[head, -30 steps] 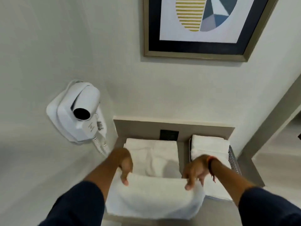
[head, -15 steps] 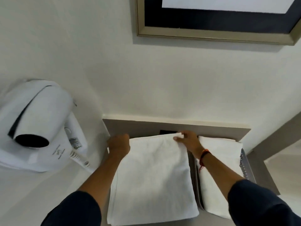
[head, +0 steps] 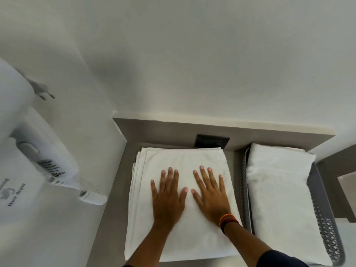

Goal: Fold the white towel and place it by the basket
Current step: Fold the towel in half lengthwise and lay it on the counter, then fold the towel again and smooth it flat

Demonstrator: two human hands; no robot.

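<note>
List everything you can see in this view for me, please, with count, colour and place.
folded towel: one, white, flat on the grey shelf, left of the basket
basket: one, grey, perforated, at the right of the shelf
towel in basket: one, white, lying inside the basket
shelf: one, grey, against the wall
wall plate: one, black, behind the folded towel
hair dryer: one, white, mounted on the left wall
wristband: orange and dark, on the right wrist
left hand: flat, palm down on the folded towel
right hand: flat, palm down beside it
</note>
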